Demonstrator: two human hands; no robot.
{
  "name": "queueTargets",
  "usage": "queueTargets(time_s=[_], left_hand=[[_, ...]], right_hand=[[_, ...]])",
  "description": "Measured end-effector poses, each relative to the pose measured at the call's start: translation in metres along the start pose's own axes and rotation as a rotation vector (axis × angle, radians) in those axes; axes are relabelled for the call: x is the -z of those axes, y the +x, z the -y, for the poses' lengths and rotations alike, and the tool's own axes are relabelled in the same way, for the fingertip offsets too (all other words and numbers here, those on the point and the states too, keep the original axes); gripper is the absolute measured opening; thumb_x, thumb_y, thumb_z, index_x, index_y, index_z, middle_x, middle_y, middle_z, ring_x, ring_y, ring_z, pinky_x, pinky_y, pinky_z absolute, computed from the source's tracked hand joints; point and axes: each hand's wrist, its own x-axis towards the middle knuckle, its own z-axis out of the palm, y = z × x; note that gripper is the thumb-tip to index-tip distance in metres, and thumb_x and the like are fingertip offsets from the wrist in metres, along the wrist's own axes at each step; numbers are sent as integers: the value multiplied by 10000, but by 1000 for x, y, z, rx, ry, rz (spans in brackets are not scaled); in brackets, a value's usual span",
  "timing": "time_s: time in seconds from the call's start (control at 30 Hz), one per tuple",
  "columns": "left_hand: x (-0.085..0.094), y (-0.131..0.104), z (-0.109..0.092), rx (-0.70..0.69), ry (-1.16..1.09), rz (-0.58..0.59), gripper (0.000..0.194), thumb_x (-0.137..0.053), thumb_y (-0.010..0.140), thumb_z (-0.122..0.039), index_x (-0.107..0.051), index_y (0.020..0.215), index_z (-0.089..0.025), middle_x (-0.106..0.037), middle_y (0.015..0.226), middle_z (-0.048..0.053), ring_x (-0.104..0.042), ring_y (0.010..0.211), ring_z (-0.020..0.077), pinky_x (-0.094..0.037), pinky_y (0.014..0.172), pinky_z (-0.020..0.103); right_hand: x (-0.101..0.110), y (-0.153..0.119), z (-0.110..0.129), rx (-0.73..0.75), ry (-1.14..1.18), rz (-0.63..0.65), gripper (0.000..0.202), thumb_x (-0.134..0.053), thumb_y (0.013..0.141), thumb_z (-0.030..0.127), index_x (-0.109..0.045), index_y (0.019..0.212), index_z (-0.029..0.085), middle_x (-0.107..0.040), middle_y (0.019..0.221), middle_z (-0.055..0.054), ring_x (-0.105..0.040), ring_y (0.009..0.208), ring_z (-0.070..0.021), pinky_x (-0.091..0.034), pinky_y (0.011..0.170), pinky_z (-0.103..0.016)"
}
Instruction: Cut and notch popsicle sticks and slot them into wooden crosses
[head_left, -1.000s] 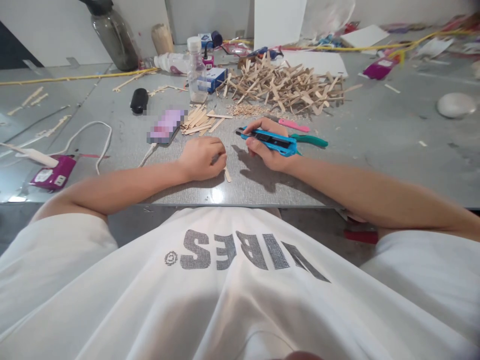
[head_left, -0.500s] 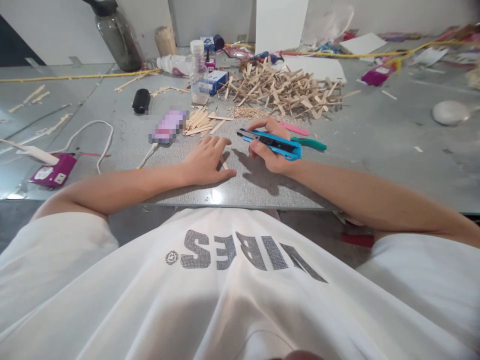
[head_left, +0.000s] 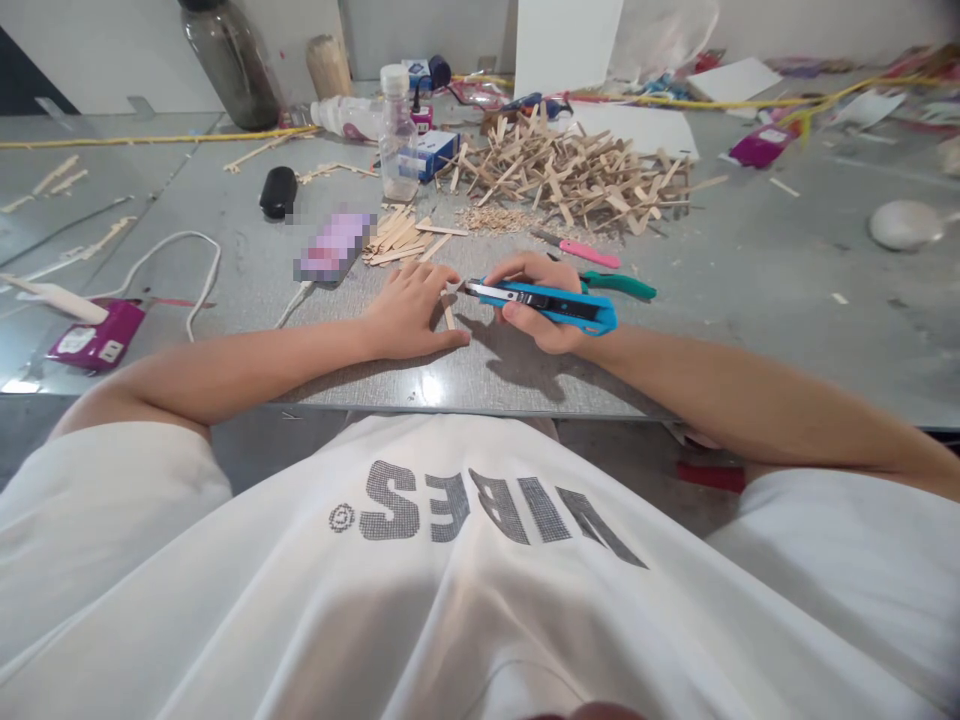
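A thin flat wooden stick (head_left: 449,312) lies on the tabletop, held between the fingers and thumb of my left hand (head_left: 412,312); its ends are partly hidden by them. My right hand (head_left: 544,310) is closed around a blue utility knife (head_left: 559,303) with a black slider. The knife points left, and its blade tip is close to my left fingertips; whether it touches the stick I cannot tell. Just beyond my right hand lie a pink-handled tool (head_left: 589,252) and a green-handled tool (head_left: 622,285), the latter partly covered by the hand.
A large heap of wooden sticks (head_left: 570,175) lies behind small chips (head_left: 499,219) and a smaller stick pile (head_left: 401,237). Around them are a clear bottle (head_left: 397,140), a blurred phone (head_left: 334,247), a black case (head_left: 279,192) and a purple power block (head_left: 97,335) with white cable.
My right hand has turned the utility knife slightly and lowered it, and its tip is nearer my left fingertips. My left hand stays around the stick. The view has shifted a little.
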Motion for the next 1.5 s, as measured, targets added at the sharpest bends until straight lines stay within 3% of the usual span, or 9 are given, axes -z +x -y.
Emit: queueTargets(time_s=[0.13,0.3,0.5,0.93,1.17,1.27,1.37,1.43,1.5], left_hand=[[0,1,-1,17,14,-1,946,-778,867,-737,-610,1540,-94,-647,1569,253,-559,1514,470,-412,1324,626],[6,-2,-8,43,90,19,861,-732,896,-809,-719,1393,-106,-665,1524,255,-586,1474,502,-439,1276,667],[8,-4,-11,28,100,5,802,-740,898,-779,-757,1318,-96,-700,1505,255,-602,1456,504,-458,1260,680],[5,-2,-9,7,104,-16,846,-805,854,-836,-779,1266,-98,-737,1441,271,-625,1441,525,-491,1230,695],[9,-6,-12,11,155,4,700,-743,944,-739,-774,1260,-115,-764,1419,235,-665,1417,485,-519,1209,627],[22,-19,-21,-4,262,74,662,-656,1017,-681,-760,1290,-87,-782,1366,245,-721,1342,467,-549,1150,584],[37,-45,-40,-101,409,232,666,-632,1037,-665,-757,1310,-70,-799,1277,264,-773,1197,457,-576,998,551],[41,-66,-51,-227,478,313,666,-697,999,-666,-753,1365,-113,-770,1375,275,-780,1131,442,-570,919,529],[38,-83,-56,-348,532,296,674,-699,1023,-588,-675,1548,-166,-726,1489,285,-760,1195,462,-557,919,533]], right_hand=[[4,1,7,9,-62,97,352,-677,1070,588,-729,1211,269,-792,869,-36,-676,662,-194,-532,654,-376],[2,1,6,38,-82,124,361,-656,1094,556,-721,1220,224,-784,858,-31,-677,680,-165,-559,682,-332],[0,2,2,23,-96,151,376,-679,1082,605,-722,1226,261,-782,897,-24,-669,718,-146,-568,711,-316],[-5,-3,10,-11,-180,157,311,-646,1073,543,-715,1237,288,-794,904,-41,-713,698,-216,-565,668,-386],[-2,-1,16,-13,-92,210,259,-666,1053,522,-728,1161,295,-773,828,-15,-666,635,-195,-562,636,-371],[2,-1,18,-4,-57,248,256,-672,1041,513,-729,1159,292,-785,834,-15,-671,625,-188,-579,632,-361],[4,-1,20,2,-23,284,271,-705,1004,526,-747,1141,297,-806,888,-36,-708,677,-202,-614,666,-370],[4,-1,21,-16,-11,317,301,-707,996,552,-751,1141,292,-810,914,-52,-722,712,-211,-631,697,-384],[2,-1,22,-51,-5,341,341,-689,1005,589,-747,1157,288,-813,946,-66,-736,758,-223,-643,728,-398]])
